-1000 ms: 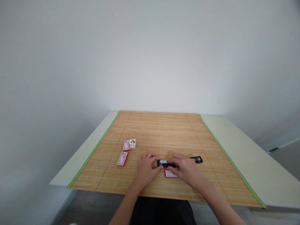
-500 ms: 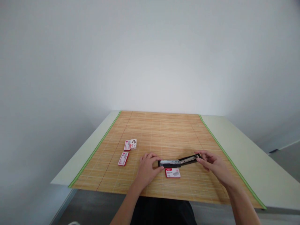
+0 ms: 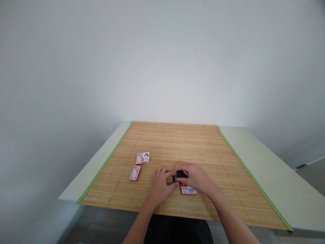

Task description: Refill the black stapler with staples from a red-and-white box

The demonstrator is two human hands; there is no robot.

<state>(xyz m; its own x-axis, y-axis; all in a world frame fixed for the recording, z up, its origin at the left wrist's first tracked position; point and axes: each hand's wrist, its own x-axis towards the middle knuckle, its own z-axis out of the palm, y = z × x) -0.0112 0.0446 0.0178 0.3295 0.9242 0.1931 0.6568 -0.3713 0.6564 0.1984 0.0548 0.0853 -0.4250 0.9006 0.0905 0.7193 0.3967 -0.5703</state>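
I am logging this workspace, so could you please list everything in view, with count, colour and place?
Stapler: one, black, mat centre, mostly covered by both hands.
Staple box by hands: one, red and white, flat, partly under the right hand.
Staple boxes at left: three, red and white, left of the hands.
Mat: one, bamboo, green-edged, on the table.
Table: one, pale.
Wall: white, behind.
Left hand: on the stapler.
Right hand: over the stapler.

A person is working bare-armed: the left hand (image 3: pixel 160 184) and right hand (image 3: pixel 196 178) are wearing no gloves, rings or watch, both forearms are showing no sleeves, and dark clothing (image 3: pixel 177 232) is showing at the lap.
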